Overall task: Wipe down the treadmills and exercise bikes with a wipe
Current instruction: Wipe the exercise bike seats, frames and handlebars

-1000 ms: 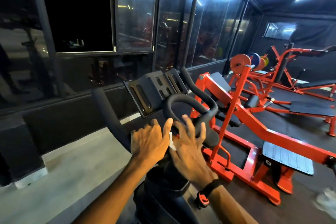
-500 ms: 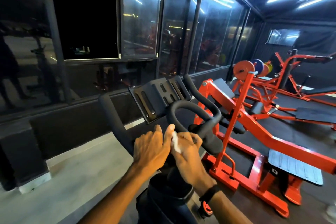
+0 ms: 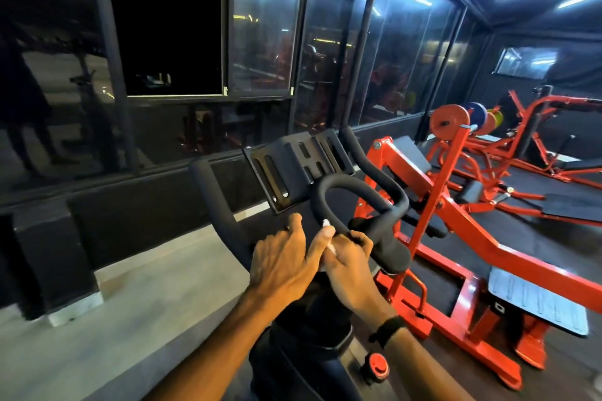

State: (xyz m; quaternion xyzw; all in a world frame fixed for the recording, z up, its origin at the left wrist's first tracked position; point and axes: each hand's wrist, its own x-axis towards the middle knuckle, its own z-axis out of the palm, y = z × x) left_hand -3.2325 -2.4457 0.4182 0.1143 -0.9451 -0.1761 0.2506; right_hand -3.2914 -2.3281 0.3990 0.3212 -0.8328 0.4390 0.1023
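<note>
Head view, starting at the far left: dark glass panels in black frames line the wall, with a pale concrete floor strip running below them. Next comes the black padded left horn of the exercise bike's handlebar, rising at a tilt, and beside it the black slotted plastic tablet holder, tipped back toward the window. Below that holder the left hand lies across the handlebar's centre, fingers mostly straight and spread, thumb stretched toward the other hand; it grips nothing that I can make out. Between the two hands shows a small white crumpled wipe, touching the black looped centre grip at its base. The right hand, a black band on its wrist, has fingers curled around the wipe and the bar there, pressing one to the other. Lower down sits a red round adjustment knob on the bike's frame. Farther right stand orange steel weight machines with grey footplates, and an orange weight plate on a peg, well apart from the bike.
</note>
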